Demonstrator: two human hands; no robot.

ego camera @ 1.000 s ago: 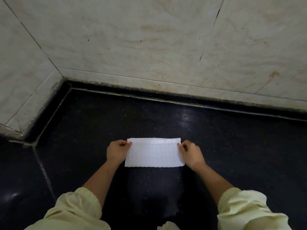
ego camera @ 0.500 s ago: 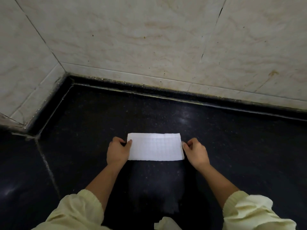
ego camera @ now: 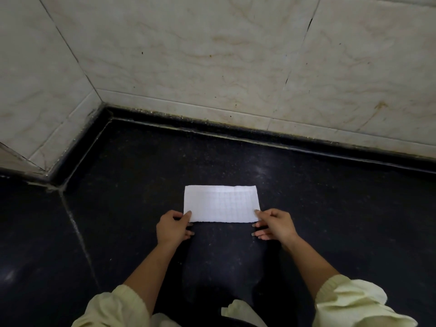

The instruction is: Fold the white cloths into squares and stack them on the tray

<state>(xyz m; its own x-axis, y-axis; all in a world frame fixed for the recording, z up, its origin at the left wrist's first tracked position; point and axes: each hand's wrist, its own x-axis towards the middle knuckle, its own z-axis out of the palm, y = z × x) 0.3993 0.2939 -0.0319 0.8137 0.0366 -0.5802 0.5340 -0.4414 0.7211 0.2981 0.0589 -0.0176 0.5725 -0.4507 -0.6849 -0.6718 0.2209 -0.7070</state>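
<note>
Nearest the camera, two hands are working: the left hand (ego camera: 174, 228) at 7 o'clock and the right hand (ego camera: 274, 225) at 5 o'clock of the one white cloth (ego camera: 221, 204). Each grip is pinching a near corner, probably to fold the oblong square. Beyond them, the cloth is lying flat on the dark surface (ego camera: 330, 208); no tray is showing.

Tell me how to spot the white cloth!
Find the pale marble wall, then look down to the black stone surface below it. In the middle lies the white cloth, a flat rectangle with a faint grid, the left hand and right hand at its near corners. Nothing else there is bright white.
</note>
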